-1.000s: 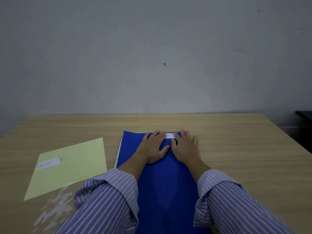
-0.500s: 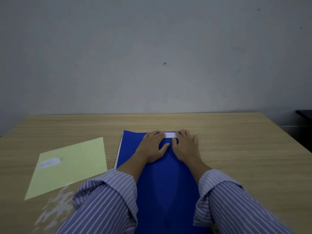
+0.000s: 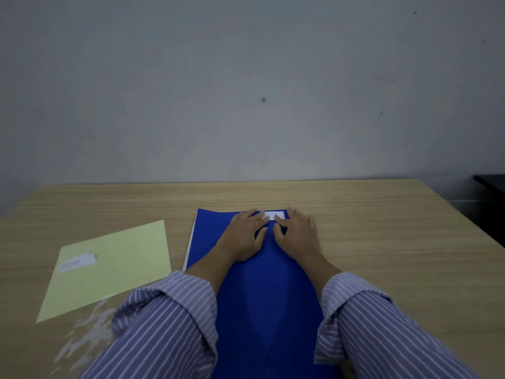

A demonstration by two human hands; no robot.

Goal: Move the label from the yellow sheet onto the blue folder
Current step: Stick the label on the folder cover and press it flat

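Note:
A blue folder [image 3: 262, 291] lies lengthwise in the middle of the wooden table [image 3: 382, 242]. A white label [image 3: 272, 215] rests near the folder's far edge. My left hand [image 3: 244, 235] lies flat on the folder, its fingertips on the label's left end. My right hand [image 3: 299, 233] lies flat beside it, fingertips at the label's right end. Both palms press down and hold nothing. To the left sits the yellow sheet [image 3: 117, 266], with another white label [image 3: 76, 262] stuck near its left corner.
A pale scuffed patch [image 3: 82, 332] marks the table near its front left. A grey wall [image 3: 246, 91] rises behind the table's far edge. A dark piece of furniture [image 3: 492, 187] stands past the right edge.
Both hands stay flat on the folder. The fingers have shifted slightly apart along the label, showing more of it between them.

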